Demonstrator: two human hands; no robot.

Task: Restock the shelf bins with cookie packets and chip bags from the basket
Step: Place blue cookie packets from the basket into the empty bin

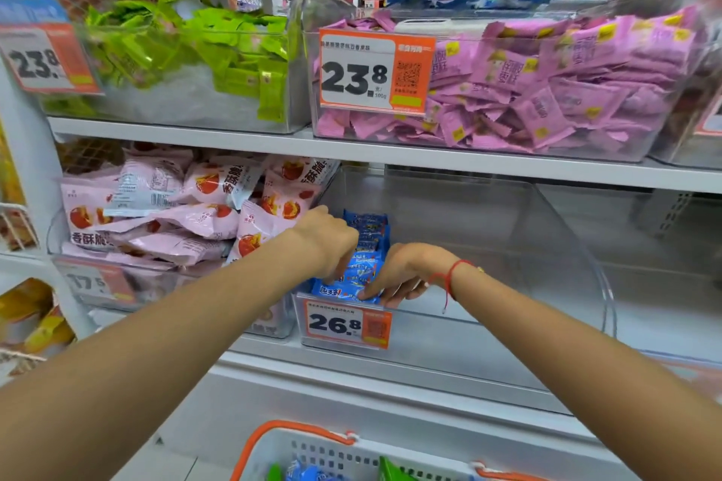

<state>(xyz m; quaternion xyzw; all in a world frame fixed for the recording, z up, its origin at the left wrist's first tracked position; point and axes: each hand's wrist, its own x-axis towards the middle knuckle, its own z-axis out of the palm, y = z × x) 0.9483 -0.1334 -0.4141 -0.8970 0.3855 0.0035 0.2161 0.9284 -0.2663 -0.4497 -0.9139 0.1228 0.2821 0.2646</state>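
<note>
A row of blue cookie packets (365, 246) lies in the left front corner of a clear bin (508, 246) on the lower shelf. My left hand (332, 242) reaches into the bin and its curled fingers grip the packets from the left. My right hand (402, 277) presses on the front packets from the right, fingertips on the wrapper. A white basket (312, 453) with orange handles sits at the bottom, holding blue and green packets.
Pink chip bags (176, 215) fill the bin to the left. The upper shelf holds a bin of green packets (187, 51) and a bin of pink packets (547, 82). Orange price tags hang on the bin fronts. Most of the clear bin holds nothing.
</note>
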